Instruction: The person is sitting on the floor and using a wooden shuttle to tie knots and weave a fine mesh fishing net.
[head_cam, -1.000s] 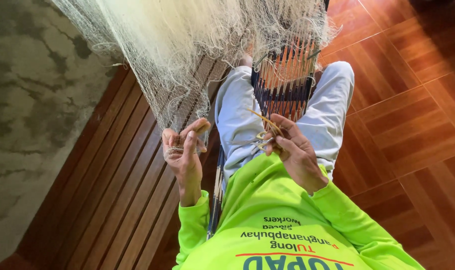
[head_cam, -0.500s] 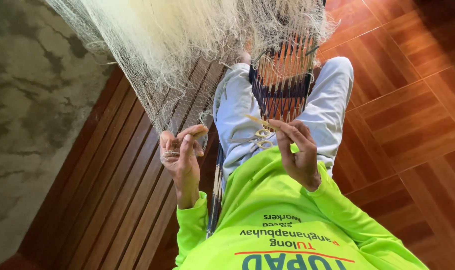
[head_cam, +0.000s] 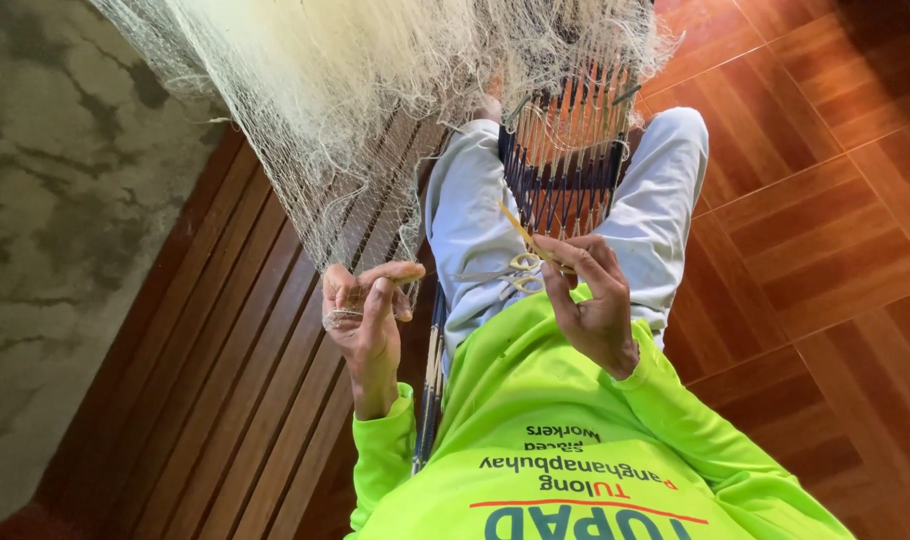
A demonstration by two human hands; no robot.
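fishing net (head_cam: pixel 355 110) hangs bunched above the slatted wooden bench (head_cam: pixel 225 400), its lower edge pinched in the closed left hand (head_cam: pixel 360 310) to keep the mesh taut. the right hand (head_cam: pixel 585 300) grips small yellow-handled scissors (head_cam: pixel 525 262) over the lap, near the net.

I see fine, pale, stringy mesh in the net (head_cam: pixel 305 120), glossy varnished wood on the floor (head_cam: pixel 825 200), rough mottled concrete (head_cam: pixel 55 250) at the left, smooth bright-green shirt cloth (head_cam: pixel 555 430) and shiny yellow-handled scissors (head_cam: pixel 520 262).
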